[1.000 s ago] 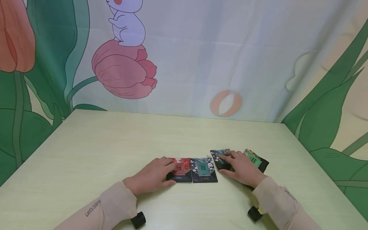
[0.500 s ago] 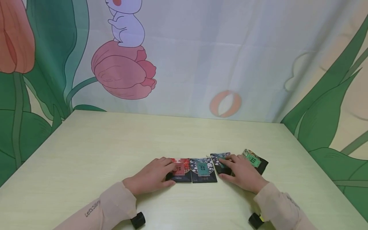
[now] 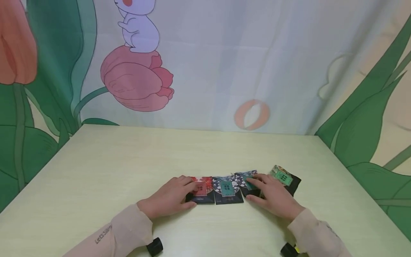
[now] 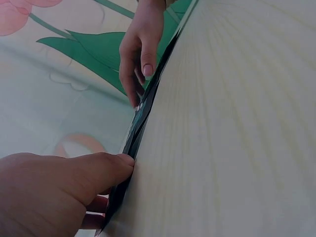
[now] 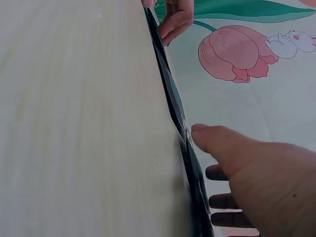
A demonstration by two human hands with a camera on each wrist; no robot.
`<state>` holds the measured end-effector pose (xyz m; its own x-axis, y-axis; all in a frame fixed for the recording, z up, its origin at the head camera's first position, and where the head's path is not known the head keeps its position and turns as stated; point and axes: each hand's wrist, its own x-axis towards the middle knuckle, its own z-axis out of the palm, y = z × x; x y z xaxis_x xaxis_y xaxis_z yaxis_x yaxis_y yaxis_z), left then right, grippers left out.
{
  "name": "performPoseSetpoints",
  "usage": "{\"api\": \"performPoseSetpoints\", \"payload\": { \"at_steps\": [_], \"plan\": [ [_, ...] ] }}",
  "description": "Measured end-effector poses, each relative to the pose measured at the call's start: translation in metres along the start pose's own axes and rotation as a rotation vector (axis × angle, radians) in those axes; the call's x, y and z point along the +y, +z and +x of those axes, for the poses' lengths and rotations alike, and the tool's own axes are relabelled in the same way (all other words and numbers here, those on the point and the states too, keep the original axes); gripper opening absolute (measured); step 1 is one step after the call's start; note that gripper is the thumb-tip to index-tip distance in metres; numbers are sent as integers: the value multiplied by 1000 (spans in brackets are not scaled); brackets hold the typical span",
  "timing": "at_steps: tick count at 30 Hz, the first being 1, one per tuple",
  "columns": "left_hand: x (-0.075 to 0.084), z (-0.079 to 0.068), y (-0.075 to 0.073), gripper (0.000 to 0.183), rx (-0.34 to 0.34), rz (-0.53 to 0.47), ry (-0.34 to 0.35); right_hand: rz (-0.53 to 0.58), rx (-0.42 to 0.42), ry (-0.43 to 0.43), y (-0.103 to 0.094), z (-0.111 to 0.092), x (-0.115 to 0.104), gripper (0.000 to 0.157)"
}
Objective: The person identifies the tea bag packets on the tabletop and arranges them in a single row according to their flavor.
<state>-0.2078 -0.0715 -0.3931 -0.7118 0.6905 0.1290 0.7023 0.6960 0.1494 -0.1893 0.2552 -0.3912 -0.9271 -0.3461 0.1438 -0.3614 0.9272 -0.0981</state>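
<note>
In the head view, a red-topped sachet [image 3: 203,191] lies flat on the table, with my left hand [image 3: 171,196] resting on its left part. Beside it is a dark sachet [image 3: 227,190] with white blossoms and a teal label. A similar blossom sachet [image 3: 246,178] lies slightly tilted at its right, meeting its edge. My right hand [image 3: 276,196] touches this third sachet with outstretched fingers, covering its right part. Behind that hand a sachet with a green label [image 3: 284,177] sits angled, partly hidden. In the left wrist view, the left thumb [image 4: 116,165] touches the sachet's near edge.
A pale wooden table [image 3: 128,160] carries the row of sachets. Its back edge meets a printed curtain [image 3: 205,71] with flowers and a rabbit. Black wrist devices [image 3: 155,246] hang under both sleeves.
My right hand has drawn the third sachet a little nearer and up against the second one, turning it slightly. The left hand stays in place on the red sachet.
</note>
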Motion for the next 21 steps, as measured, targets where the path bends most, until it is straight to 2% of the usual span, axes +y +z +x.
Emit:
{"api": "performPoseSetpoints", "payload": {
  "at_steps": [7, 12, 18, 21],
  "plan": [
    [1, 0, -1, 48, -3, -1, -9, 41, 7, -15, -15, -9, 6, 60],
    [1, 1, 0, 47, 4, -6, -1, 46, -23, -32, -23, -19, 14, 56],
    [0, 1, 0, 47, 11, -8, 0, 54, -115, -49, -22, -34, 22, 45],
    [-1, 0, 2, 48, 12, -8, -1, 57, -106, -34, -19, -39, 27, 44]
  ]
}}
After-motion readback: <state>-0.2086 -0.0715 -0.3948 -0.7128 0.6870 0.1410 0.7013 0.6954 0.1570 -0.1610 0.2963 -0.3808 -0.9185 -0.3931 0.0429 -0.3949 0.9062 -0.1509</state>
